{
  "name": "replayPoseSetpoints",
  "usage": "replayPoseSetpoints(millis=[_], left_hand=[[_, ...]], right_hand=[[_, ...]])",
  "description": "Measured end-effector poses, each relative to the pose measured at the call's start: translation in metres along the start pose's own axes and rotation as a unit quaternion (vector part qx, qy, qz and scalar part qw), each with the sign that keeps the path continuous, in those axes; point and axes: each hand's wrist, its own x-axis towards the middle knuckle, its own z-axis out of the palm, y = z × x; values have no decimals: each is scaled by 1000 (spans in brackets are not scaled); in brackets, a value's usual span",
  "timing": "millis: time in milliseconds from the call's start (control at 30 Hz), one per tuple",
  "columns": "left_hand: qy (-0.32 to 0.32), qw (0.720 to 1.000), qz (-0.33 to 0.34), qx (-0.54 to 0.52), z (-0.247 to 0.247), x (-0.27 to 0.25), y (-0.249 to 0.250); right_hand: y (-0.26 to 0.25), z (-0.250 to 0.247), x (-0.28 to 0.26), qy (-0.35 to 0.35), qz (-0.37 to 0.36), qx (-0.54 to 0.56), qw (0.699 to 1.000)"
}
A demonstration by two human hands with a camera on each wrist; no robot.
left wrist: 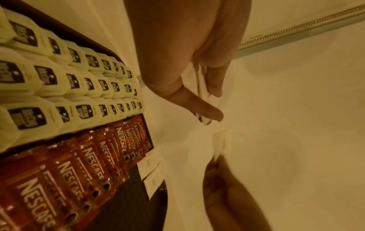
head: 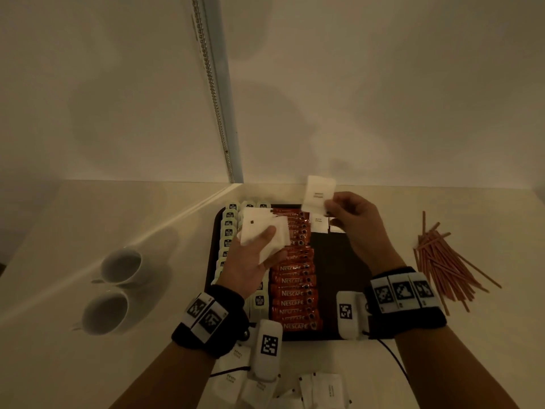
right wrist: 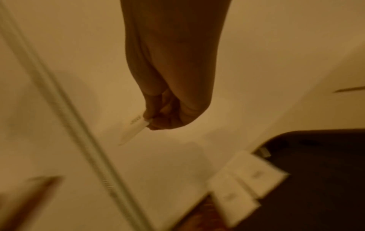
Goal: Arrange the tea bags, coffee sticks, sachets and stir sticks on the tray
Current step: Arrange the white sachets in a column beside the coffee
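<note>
A dark tray (head: 339, 261) holds rows of pale tea bags (head: 228, 231) on its left and red coffee sticks (head: 295, 290) down its middle. Two white sachets (head: 320, 224) lie at its far edge. My left hand (head: 259, 249) hovers over the coffee sticks and grips a stack of white sachets (head: 259, 228), also visible between my fingers (left wrist: 201, 87). My right hand (head: 345, 214) pinches a single white sachet (head: 318, 194) above the tray's far edge; the same sachet (right wrist: 134, 129) shows in the right wrist view. Stir sticks (head: 442, 261) lie in a loose pile right of the tray.
Two white cups (head: 118, 267) stand on the counter left of the tray. Several loose white sachets (head: 321, 391) lie on the counter near my body. A wall with a vertical metal strip (head: 218, 98) rises behind the tray. The tray's right half shows dark and bare.
</note>
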Motion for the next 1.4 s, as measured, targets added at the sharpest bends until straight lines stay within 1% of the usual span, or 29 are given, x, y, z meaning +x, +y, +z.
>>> replayPoseSetpoints(millis=[67,133,167,233,300,367,533,700,767,833,900,1033,1100,1167,1200,1233,1267,1300,1333,1367,1400], left_hand=[[14,1000,12,-9,-7,3,3],[21,999,23,-7,-12,4,6],[19,999,24,-13,-14,5,7],[9,999,27,-34,-15,5,9],[7,998,39,-43,-15,4,10],[2,998,45,-50,-16,4,10],[3,998,49,-44,-19,5,12],[-1,998,44,-52,-21,6,13],[6,996,24,-84,-22,7,14],[-1,992,3,-129,-22,8,15],[1,989,-5,-145,-23,9,16],[8,992,4,-124,-20,12,15],[7,995,15,-99,-19,13,14],[17,997,35,-63,-19,15,13],[21,998,44,-48,-19,16,13],[21,998,51,-35,-18,17,13],[20,998,56,-22,-16,18,13],[20,998,58,-9,-13,20,13],[22,998,60,3,-10,21,13],[23,998,62,11,-7,22,12],[24,998,63,14,-4,23,12]], right_hand=[[23,-21,17,72,30,-33,996],[53,-39,33,124,58,-132,982],[68,-46,40,133,76,-187,970],[95,-52,48,114,122,-253,953],[113,-50,51,90,164,-273,944],[123,-44,54,86,176,-279,940],[127,-28,63,107,154,-277,942],[124,-22,65,137,153,-297,932],[124,-19,64,150,150,-306,928],[125,-17,65,154,144,-310,927],[126,-16,65,160,137,-314,926],[125,-14,65,158,128,-355,913],[116,-11,62,156,101,-359,915],[96,-1,56,135,38,-326,935],[83,7,52,106,8,-296,949],[67,16,45,55,-10,-258,964],[51,25,38,-12,-15,-219,975],[37,34,30,-83,-7,-184,979],[26,42,23,-139,0,-159,978],[19,48,16,-172,-2,-144,974],[16,51,12,-182,-10,-140,973]])
